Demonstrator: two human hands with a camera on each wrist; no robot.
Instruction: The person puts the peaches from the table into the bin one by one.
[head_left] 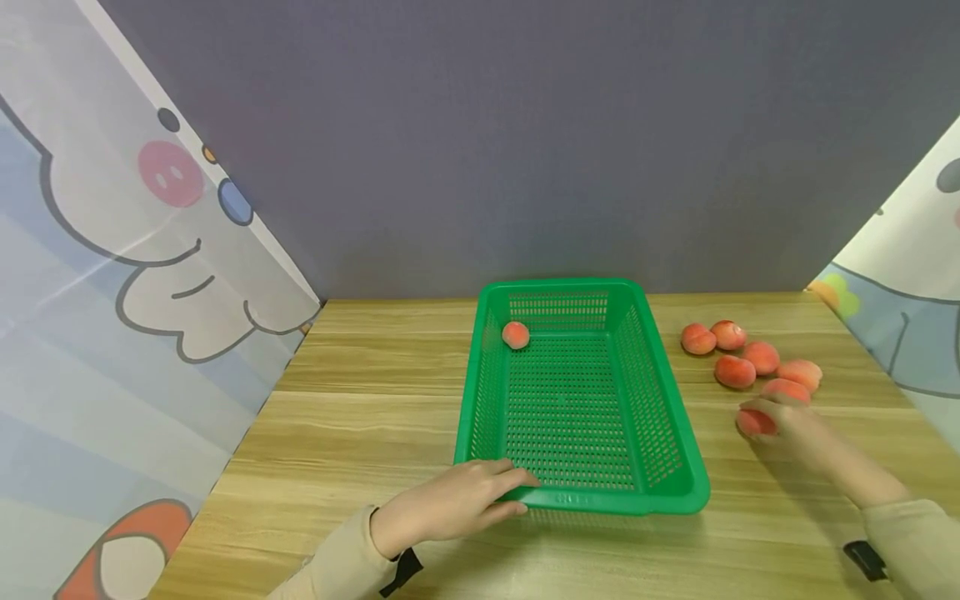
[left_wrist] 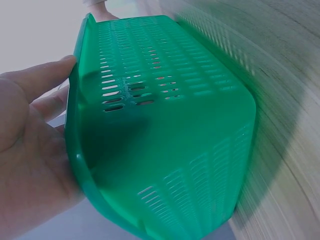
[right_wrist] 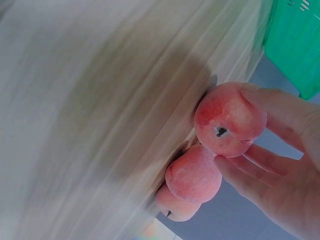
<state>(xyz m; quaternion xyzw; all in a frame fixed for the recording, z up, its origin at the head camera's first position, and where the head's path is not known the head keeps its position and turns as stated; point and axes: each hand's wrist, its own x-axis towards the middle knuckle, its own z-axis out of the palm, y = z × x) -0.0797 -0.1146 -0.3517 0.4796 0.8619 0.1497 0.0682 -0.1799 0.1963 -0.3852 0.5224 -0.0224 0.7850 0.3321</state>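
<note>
A green perforated plastic basket [head_left: 577,500] stands on the wooden table with a single peach [head_left: 515,335] in its far left corner. At the near left of its rim my left hand [head_left: 465,500] grips the edge, thumb on one side and fingers on the other, as the left wrist view shows too. To the right of the basket my right hand [head_left: 798,433] holds a peach [right_wrist: 230,120] between thumb and fingers, at the near end of a group. Another peach [right_wrist: 194,174] touches or nearly touches the held one. Beyond lie several more peaches [head_left: 761,357].
A grey panel [head_left: 525,150] rises along the table's far edge. Cartoon-printed sheets [head_left: 112,275] flank both sides. Wooden tabletop [head_left: 360,417] extends left of the basket.
</note>
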